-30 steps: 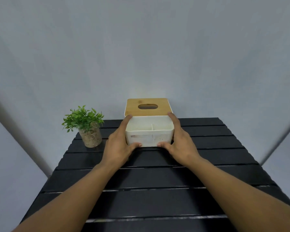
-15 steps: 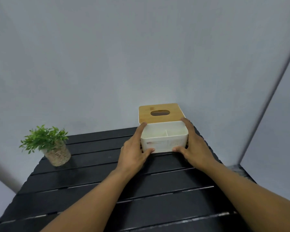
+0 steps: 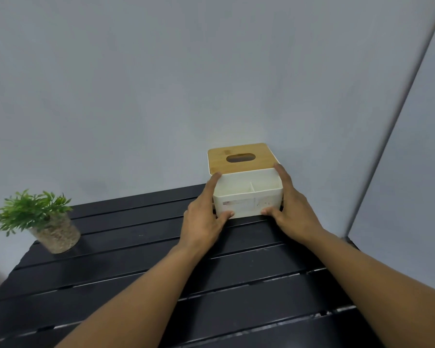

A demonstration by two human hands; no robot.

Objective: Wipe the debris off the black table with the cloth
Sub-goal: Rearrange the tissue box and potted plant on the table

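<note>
We are gripping a white box at the far right of the black slatted bench (image 3: 126,270).

From the left: a small leafy green plant (image 3: 33,214) is sitting in a clear cylindrical pot of pale gravel; our left hand (image 3: 204,219) and right hand (image 3: 293,214) are pressing on either side of the smooth white plastic box (image 3: 248,199), fingers (image 3: 212,183) clamped against its walls. It has two open compartments and a flat bamboo lid (image 3: 241,158) with an oval slot. We cannot see the cloth.
</note>
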